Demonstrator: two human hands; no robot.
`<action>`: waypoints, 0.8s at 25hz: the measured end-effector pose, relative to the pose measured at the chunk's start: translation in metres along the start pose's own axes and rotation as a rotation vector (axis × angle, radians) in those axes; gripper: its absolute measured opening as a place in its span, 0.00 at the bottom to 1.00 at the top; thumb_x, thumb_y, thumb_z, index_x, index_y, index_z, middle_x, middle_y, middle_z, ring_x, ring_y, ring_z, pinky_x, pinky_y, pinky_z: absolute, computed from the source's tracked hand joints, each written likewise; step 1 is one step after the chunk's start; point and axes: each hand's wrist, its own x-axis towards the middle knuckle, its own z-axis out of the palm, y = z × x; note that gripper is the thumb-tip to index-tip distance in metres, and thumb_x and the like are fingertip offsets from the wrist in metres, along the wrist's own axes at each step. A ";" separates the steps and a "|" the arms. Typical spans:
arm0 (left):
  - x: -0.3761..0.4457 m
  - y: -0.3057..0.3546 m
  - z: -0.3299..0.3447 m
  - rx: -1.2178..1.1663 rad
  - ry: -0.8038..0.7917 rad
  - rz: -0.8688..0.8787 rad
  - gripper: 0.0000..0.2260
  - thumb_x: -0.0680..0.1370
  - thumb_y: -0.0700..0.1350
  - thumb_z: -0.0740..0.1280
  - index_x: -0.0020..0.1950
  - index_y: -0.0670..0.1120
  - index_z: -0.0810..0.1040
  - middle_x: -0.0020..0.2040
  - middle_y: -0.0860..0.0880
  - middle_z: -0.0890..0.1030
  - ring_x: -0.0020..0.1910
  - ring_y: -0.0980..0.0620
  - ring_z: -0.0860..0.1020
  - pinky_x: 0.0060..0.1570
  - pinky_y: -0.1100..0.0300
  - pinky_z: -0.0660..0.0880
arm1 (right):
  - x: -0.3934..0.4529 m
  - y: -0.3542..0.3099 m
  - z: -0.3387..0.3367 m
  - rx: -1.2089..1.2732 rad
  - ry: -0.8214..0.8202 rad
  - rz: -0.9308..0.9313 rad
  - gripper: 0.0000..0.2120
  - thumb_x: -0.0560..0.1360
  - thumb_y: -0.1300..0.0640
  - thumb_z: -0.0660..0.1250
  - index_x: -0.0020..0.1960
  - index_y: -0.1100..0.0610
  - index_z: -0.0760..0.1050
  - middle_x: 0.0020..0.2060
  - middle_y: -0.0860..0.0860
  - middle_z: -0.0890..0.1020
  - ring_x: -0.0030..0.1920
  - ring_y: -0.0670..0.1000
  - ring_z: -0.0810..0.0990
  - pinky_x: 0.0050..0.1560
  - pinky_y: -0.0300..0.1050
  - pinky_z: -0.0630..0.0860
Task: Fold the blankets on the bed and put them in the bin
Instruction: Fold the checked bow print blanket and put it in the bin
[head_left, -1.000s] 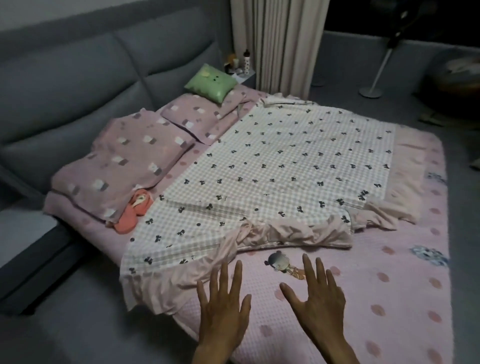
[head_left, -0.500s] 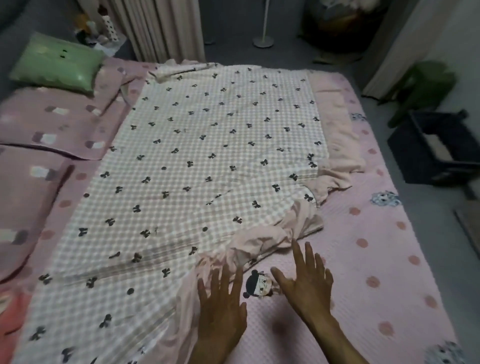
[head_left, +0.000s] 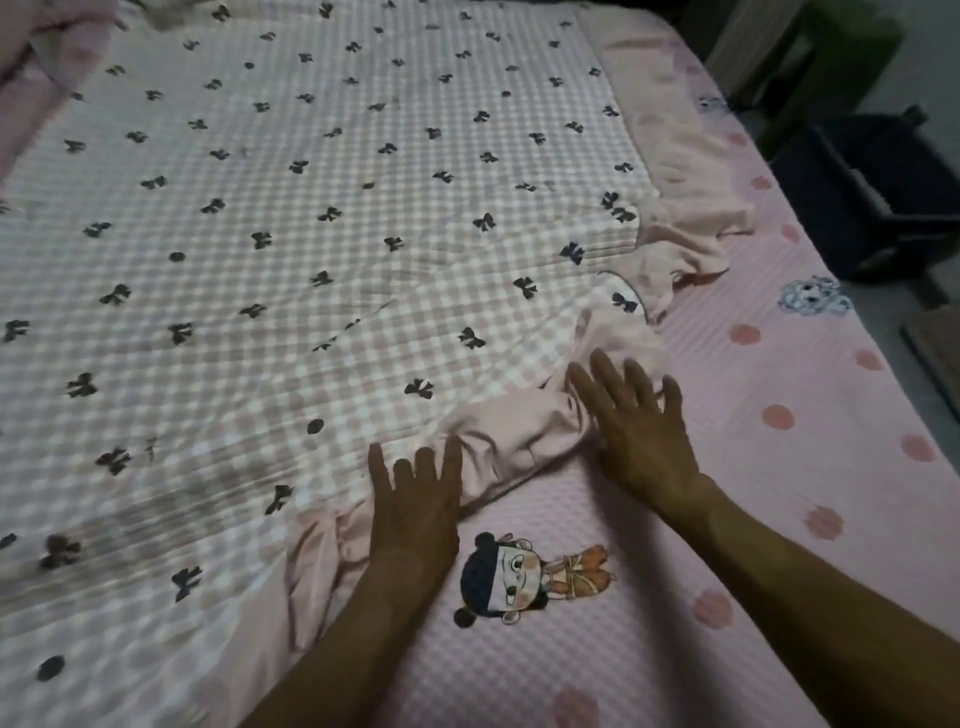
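I've leaned in: my left hand (head_left: 415, 499) and right hand (head_left: 636, 421), short of the bunched pink hem a moment ago, now rest flat-fingered on it, gripping nothing. The checked, bow-printed cotton blanket (head_left: 311, 223) lies unfolded across the bed (head_left: 779, 493); folding can start.

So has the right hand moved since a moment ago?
Yes. The right hand has moved forward from the cartoon girl print on the sheet, and onto the blanket's pink ruffle.

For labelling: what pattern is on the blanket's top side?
Head view: pink-and-white check with dark bows and dots on the blanket.
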 end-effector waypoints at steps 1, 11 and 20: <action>0.001 0.002 -0.007 0.047 0.013 0.021 0.31 0.69 0.41 0.69 0.72 0.45 0.66 0.59 0.45 0.75 0.55 0.43 0.76 0.72 0.34 0.47 | 0.007 -0.003 0.004 -0.034 0.017 -0.040 0.44 0.70 0.56 0.70 0.80 0.49 0.50 0.79 0.57 0.56 0.75 0.68 0.59 0.67 0.74 0.57; -0.068 0.038 -0.011 -0.292 0.154 0.330 0.07 0.61 0.52 0.65 0.34 0.52 0.79 0.34 0.53 0.77 0.28 0.51 0.77 0.50 0.45 0.75 | -0.031 -0.014 -0.025 -0.026 0.159 -0.259 0.04 0.66 0.58 0.70 0.41 0.55 0.78 0.26 0.52 0.77 0.33 0.58 0.75 0.55 0.58 0.64; -0.259 0.112 -0.014 -0.338 -0.141 0.471 0.18 0.74 0.48 0.54 0.34 0.55 0.83 0.34 0.57 0.80 0.35 0.61 0.80 0.73 0.53 0.58 | -0.298 0.010 -0.076 0.031 -0.287 -0.044 0.14 0.42 0.55 0.76 0.25 0.48 0.75 0.17 0.47 0.72 0.22 0.52 0.74 0.58 0.62 0.63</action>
